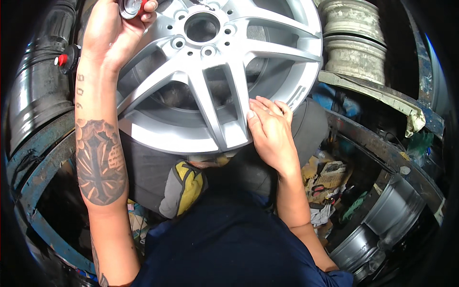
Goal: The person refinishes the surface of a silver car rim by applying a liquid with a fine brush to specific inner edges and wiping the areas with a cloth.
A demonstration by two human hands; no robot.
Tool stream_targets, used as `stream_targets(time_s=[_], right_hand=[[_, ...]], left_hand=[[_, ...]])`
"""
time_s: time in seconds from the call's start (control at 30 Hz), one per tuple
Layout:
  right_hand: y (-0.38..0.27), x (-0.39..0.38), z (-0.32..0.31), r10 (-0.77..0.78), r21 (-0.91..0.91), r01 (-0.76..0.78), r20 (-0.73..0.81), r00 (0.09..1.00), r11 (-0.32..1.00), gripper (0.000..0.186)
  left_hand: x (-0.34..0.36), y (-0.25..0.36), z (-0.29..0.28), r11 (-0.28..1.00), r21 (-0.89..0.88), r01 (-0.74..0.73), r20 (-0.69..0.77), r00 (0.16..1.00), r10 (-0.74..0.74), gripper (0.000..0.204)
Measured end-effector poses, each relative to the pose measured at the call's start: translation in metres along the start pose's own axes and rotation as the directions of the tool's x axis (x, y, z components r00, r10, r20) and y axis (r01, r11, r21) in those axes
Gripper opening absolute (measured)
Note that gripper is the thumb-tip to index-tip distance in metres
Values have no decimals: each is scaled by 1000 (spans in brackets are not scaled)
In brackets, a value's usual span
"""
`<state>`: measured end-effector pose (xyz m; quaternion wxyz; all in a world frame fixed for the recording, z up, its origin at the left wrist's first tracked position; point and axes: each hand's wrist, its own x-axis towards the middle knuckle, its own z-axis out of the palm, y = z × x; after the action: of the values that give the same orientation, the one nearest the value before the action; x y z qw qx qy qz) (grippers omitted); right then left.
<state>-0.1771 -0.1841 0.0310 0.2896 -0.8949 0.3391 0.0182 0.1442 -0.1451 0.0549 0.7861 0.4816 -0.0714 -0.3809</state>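
Observation:
A silver alloy wheel rim (235, 76) with split spokes and a round centre hole lies across my knees, its upper edge cut off by the picture. Raised at the upper left, my left hand (114, 31) is closed around a red can (131, 8) with a round silvery end toward me. The can is partly cut off, so its kind stays unclear. My right hand (272, 129) grips the lower right edge of the rim, with its thumb beside a spoke and the fingers over the lip.
Two worn, stacked wheels (355, 40) sit on a shelf at the upper right. More silver wheels (394, 205) lie at the lower right, by a rusty metal frame (377, 148) and scraps. Dark, shiny wheel barrels (40, 91) stand along the left, over a blue metal frame (40, 210).

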Motion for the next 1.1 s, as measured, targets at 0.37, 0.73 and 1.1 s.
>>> stream_targets(time_s=[0.37,0.73,1.1], right_hand=[[-2,-1,-2,-18,-24,19,16,1000,1000,35],[-2,1,-2,-12,-6,12,9,1000,1000,34],[-1,-2,-4,-25,-28,26,27,999,999,34]], left_hand=[[2,0,-1,994,-106,26,59,998,-20,11],[2,2,0,986,-146,82,52,996,-75,13],[1,5,2,992,-111,55,73,996,-47,12]])
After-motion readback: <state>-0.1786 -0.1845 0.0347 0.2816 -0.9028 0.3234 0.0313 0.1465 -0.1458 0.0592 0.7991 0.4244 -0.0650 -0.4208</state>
